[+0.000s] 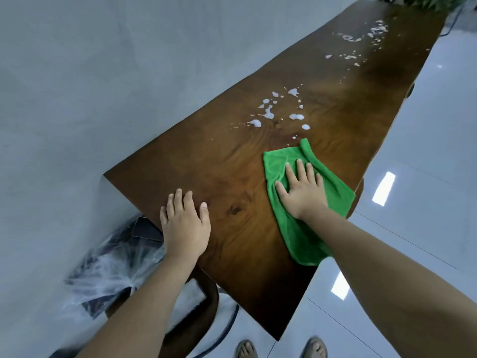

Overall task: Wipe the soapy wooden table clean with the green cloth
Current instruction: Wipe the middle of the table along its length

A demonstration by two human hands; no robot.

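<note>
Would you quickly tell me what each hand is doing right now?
Left hand: open, flat on the wooden table, holding nothing.
Right hand: open, fingers spread, pressing the green cloth onto the table.

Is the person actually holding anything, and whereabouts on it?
Nothing is gripped. The right hand presses flat on the green cloth's middle; the left hand rests on the bare table.

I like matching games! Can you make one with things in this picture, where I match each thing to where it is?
Things:
1. Cloth
2. Left hand
3. Foam
4. Feet

Places:
A. On the floor, at the table's near end
B. Under the right hand
C. Flat on bare wood
D. Farther along the table than the cloth

Pairs: 1-B, 2-C, 3-D, 4-A
</note>
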